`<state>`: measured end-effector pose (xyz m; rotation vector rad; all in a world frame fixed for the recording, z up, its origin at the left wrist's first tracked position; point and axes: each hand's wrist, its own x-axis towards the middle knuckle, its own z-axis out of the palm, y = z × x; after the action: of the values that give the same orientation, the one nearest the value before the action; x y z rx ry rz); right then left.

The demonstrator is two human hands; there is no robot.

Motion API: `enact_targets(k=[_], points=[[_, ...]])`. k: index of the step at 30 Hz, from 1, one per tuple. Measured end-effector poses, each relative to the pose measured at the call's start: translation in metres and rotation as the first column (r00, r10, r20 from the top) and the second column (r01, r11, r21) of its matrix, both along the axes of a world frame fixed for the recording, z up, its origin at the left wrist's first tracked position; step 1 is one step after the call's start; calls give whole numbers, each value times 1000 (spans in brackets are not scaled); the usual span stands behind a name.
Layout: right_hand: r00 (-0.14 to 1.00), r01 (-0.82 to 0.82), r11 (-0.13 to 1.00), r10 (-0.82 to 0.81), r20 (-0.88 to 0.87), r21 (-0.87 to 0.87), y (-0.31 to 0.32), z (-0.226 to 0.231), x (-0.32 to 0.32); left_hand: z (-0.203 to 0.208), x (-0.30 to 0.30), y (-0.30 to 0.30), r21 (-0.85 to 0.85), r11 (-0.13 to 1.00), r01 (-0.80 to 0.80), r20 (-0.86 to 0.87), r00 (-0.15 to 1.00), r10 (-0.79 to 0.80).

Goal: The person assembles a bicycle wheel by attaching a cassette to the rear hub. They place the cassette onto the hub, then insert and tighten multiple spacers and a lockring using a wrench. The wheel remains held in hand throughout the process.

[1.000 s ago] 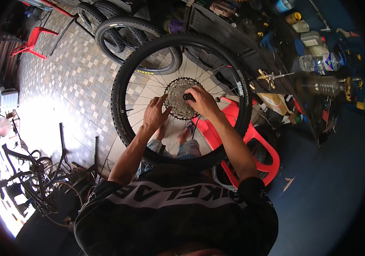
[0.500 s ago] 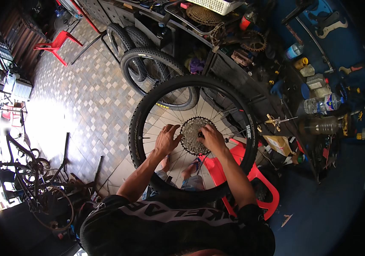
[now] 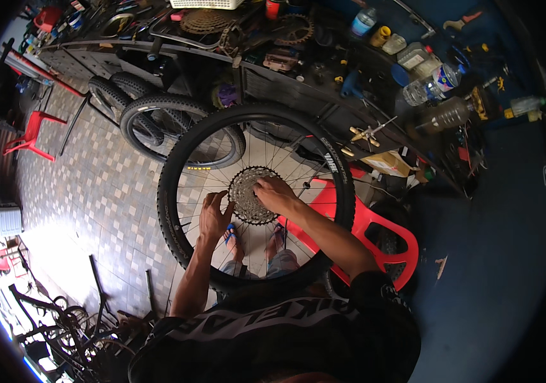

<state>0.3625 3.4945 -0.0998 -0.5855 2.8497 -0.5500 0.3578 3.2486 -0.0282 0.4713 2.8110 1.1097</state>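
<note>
A bicycle wheel with a black knobby tyre (image 3: pixel 172 167) lies across in front of me, its large silver cassette (image 3: pixel 242 196) facing up. At the cassette's left edge is my left hand (image 3: pixel 213 217), its fingers bent and the thumb apart from them beside the outer teeth. My right hand (image 3: pixel 276 195) reaches over from the right, with its fingers drawn together at the cassette's middle. Whatever those fingertips pinch is hidden under the hand. Beneath the wheel's right side stands a red plastic chair (image 3: pixel 375 225).
Several spare tyres and wheels (image 3: pixel 134 135) lean against the workbench. On the bench are a white basket (image 3: pixel 206 3), a chainring (image 3: pixel 295 29) and plastic bottles (image 3: pixel 423 89). Bike frames (image 3: pixel 62 325) crowd the lower left. Another red chair (image 3: pixel 32 135) stands on the tiled floor (image 3: pixel 94 172).
My view has turned, so the wheel and bench appear farther left. My left fingers have drawn back slightly from the cassette's edge; my right hand stays at its middle.
</note>
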Motion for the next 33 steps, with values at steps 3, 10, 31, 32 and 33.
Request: enact_targets(k=[3,10,31,32,33], points=[[957,285,940,-270,105,-189,9,-92,20,5,-1,18,52,998,39,49,998,-42],[992,116,992,-118,-40,-58,6,-46,9,2,-6,16,35,998,53,20,998,-54],[981,55,998,-54,-184,-1,19,39,8,11,-7,24,28,997,66,86,994,-68],[988,54,999,-53,-143,4,15,45,5,10,-6,21,15,998,60,78,995,-61],[993,56,998,-54,-102,12,12,52,4,10,-6,16,14,998,57,80,995,-58]])
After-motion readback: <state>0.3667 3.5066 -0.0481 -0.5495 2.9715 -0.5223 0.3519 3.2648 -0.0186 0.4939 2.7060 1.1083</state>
